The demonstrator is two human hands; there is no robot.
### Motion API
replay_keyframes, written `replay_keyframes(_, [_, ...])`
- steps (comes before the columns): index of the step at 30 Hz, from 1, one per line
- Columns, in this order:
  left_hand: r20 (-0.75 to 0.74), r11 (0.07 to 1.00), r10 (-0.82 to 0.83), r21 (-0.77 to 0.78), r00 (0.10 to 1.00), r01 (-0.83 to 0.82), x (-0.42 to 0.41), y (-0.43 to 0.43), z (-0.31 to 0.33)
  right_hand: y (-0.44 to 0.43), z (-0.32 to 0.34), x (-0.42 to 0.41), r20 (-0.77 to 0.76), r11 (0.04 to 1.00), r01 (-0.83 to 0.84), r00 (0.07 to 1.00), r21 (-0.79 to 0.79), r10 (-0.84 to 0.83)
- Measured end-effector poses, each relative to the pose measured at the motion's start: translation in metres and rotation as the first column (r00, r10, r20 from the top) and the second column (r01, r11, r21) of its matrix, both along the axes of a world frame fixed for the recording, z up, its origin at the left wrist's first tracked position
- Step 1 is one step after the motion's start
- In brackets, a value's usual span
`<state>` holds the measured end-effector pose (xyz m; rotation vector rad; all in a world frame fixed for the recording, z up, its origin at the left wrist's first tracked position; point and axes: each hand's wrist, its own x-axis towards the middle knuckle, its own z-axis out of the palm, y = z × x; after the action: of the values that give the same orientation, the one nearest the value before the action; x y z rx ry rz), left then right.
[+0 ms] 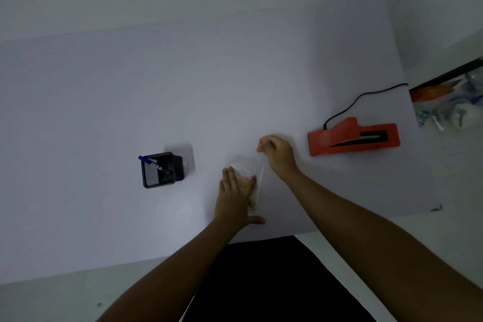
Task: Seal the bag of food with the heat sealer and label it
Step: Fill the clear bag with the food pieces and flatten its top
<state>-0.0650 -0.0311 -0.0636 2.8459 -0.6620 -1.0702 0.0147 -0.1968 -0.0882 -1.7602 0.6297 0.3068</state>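
Observation:
A clear plastic bag [248, 165] with pale yellowish food inside lies on the white table [130, 86], just in front of me. My left hand [236, 196] lies flat on the bag, fingers spread, pressing it down. My right hand [277, 153] pinches the bag's upper right corner between thumb and fingers. The orange heat sealer [352, 138] sits to the right of my right hand, its jaw slightly raised, a black cord [360, 98] running off to the table's right edge.
A black mesh pen holder [160, 170] with a blue-capped marker [149, 161] stands left of the bag, on or beside a clear sheet. Beyond the table's right edge are an orange item and clear plastic packages [449, 107]. The table's near edge runs close to my body.

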Motion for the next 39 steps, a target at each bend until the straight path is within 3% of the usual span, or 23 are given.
replay_keyframes(3, [-0.002, 1.000, -0.001, 0.002, 1.000, 0.001, 0.001, 0.000, 0.000, -0.003, 0.005, -0.028, -0.010, 0.973, -0.128, 0.992, -0.191, 0.129])
replay_keyframes(6, [0.005, 1.000, -0.001, 0.003, 1.000, 0.001, 0.001, -0.002, 0.001, 0.006, 0.006, -0.044, -0.058, 0.948, -0.187, 0.982, -0.256, 0.178])
replay_keyframes(13, [-0.047, 0.997, 0.058, -0.053, 0.997, -0.060, 0.001, -0.004, 0.002, 0.024, 0.006, -0.034, -0.216, 0.952, -0.238, 0.957, -0.193, 0.196])
replay_keyframes(18, [-0.117, 0.978, 0.137, -0.144, 0.984, -0.153, 0.005, 0.000, 0.005, 0.020, 0.006, -0.035, -0.210, 0.953, -0.224, 0.961, -0.202, 0.181])
replay_keyframes(20, [-0.080, 0.929, 0.258, -0.252, 0.963, -0.270, 0.007, 0.009, 0.009, 0.015, 0.008, -0.041, -0.213, 0.969, -0.205, 0.961, -0.137, 0.173])
replay_keyframes(22, [-0.077, 0.820, 0.465, -0.340, 0.882, -0.461, 0.011, 0.024, 0.009, 0.009, 0.012, -0.049, -0.217, 0.980, -0.181, 0.963, -0.083, 0.159])
replay_keyframes(25, [-0.208, 0.623, 0.613, -0.466, 0.762, -0.628, 0.022, 0.045, 0.010, 0.003, 0.024, -0.062, -0.196, 0.987, -0.162, 0.968, -0.012, 0.156])
replay_keyframes(28, [-0.408, 0.529, 0.550, -0.504, 0.729, -0.682, 0.032, 0.050, 0.020, 0.001, 0.041, -0.078, -0.166, 0.985, -0.167, 0.971, 0.050, 0.173])
replay_keyframes(32, [-0.469, 0.459, 0.495, -0.574, 0.731, -0.679, 0.040, 0.051, 0.028, -0.002, 0.061, -0.097, -0.137, 0.987, -0.140, 0.979, 0.076, 0.149])
replay_keyframes(37, [-0.411, 0.628, 0.277, -0.607, 0.869, -0.487, 0.044, 0.045, 0.029, -0.010, 0.077, -0.115, -0.078, 0.990, -0.119, 0.989, 0.070, 0.124])
replay_keyframes(39, [-0.409, 0.612, 0.265, -0.628, 0.873, -0.480, 0.044, 0.036, 0.030, -0.015, 0.080, -0.120, -0.057, 0.992, -0.104, 0.993, 0.067, 0.107])
